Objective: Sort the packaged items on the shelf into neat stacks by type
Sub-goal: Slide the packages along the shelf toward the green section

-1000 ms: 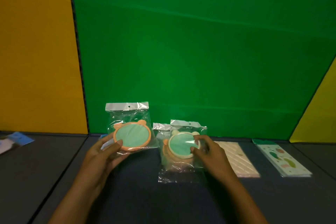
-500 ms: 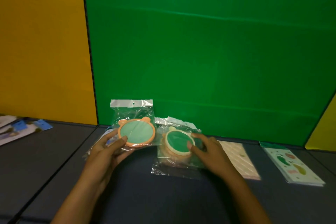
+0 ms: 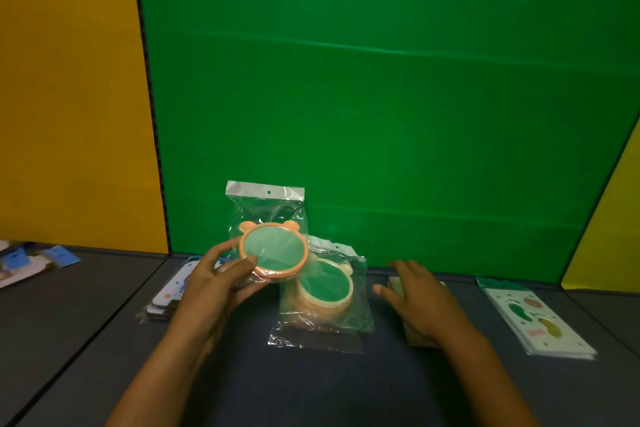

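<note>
Since the earlier frames, the right hand (image 3: 420, 303) has been lifted off the lying mirror pack (image 3: 323, 291) and drawn away to its right, while the held mirror pack (image 3: 273, 250) has been carried by the left hand (image 3: 214, 282) toward the lying one, so that its round frame now overlaps the lying pack's upper left corner.

The held pack is gripped at its lower left edge, the thumb laid on the front of the orange frame and the fingers curled behind; it is kept upright, its white header strip uppermost. The right hand is spread flat, fingers straight and slightly apart, and nothing is held in it; it is hovering over or resting on a pale flat pack (image 3: 415, 336), which is mostly hidden beneath it, and contact cannot be told.

The lying mirror pack is set flat on the dark shelf (image 3: 311, 388), just left of the right hand. A stack of card packs (image 3: 173, 291) is seen left of the lying pack, partly hidden behind the left hand. A sticker pack (image 3: 535, 317) with green shapes is placed well right of the lying pack. Blue-edged packs (image 3: 31, 260) are left far to its left, at the frame's edge.
</note>
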`<state>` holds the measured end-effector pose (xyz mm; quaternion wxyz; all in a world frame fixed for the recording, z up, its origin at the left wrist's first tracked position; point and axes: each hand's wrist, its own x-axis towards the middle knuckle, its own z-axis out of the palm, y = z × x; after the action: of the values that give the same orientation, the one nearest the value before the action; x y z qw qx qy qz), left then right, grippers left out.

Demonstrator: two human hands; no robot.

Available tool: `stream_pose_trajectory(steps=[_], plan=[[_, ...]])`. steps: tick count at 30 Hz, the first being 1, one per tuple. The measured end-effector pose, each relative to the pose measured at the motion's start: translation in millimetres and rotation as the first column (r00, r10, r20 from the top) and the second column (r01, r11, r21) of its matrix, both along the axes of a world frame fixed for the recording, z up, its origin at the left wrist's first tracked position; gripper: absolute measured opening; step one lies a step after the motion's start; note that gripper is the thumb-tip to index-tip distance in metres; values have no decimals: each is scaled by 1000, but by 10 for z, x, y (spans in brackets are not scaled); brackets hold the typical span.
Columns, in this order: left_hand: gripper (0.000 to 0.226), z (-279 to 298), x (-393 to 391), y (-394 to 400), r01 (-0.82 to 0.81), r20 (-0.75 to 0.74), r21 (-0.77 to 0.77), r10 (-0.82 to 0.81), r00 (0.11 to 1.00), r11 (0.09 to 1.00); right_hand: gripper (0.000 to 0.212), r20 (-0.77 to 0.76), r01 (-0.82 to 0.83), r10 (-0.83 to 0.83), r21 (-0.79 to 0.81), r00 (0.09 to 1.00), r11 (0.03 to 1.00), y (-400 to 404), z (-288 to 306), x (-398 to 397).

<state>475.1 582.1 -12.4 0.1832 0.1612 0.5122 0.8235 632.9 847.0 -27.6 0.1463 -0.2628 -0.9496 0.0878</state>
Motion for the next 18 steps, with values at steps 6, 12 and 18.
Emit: stream_pose_trajectory(steps=[6, 12, 18], plan=[[34, 75, 92, 418, 41, -53, -91, -46, 998, 995, 64, -51, -24, 20, -71, 998, 997, 58, 29, 68], [52, -75, 43, 706, -1, -210, -320, -70, 975, 948, 61, -104, -39, 28, -107, 994, 993, 124, 19, 101], [72, -206, -34, 694, -267, -540, -543, -88, 837, 796, 60, -105, -33, 20, -126, 994, 991, 167, -21, 129]])
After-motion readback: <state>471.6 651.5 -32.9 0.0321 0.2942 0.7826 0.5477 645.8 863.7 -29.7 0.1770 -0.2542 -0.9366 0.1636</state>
